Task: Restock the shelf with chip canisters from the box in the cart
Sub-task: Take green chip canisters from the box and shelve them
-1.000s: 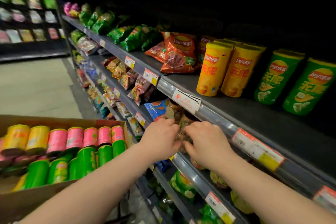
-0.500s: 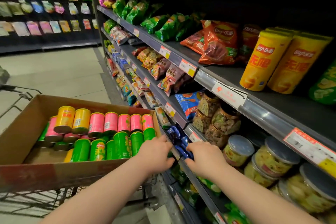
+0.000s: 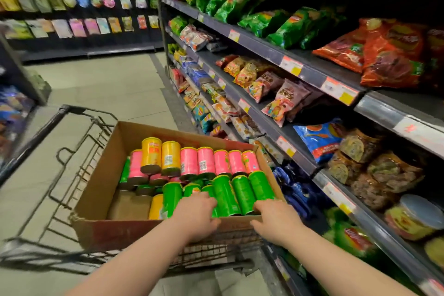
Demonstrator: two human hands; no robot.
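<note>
Fingers of a person's left hand reach over the near wall of a cardboard box and bend down onto the green canisters in its front row. Their tips are hidden behind the knuckles, so it cannot be told whether they are clamped on a canister or only resting on it. Near it, the right hand sits at the box's near right corner, thumb stretched along the rim and the other fingers turned toward the canister ends. Motion blur leaves their grip unclear too. Both forearms are bare.

The box sits in a wire cart on the tiled floor, close beside the shelf. Inside it the canisters lie on their sides: pink canisters in a row at the far end, two yellow canisters stacked on top at their left, and the green ones nearest the hands. One more yellow one lies low at the front left, next to a patch of bare cardboard.

On the shelf, green bags and red bags fill the upper tier, and smaller snack packets fill the tier below. Clear-lidded jars stand at the lower right. Hanging packets line the far wall.
</note>
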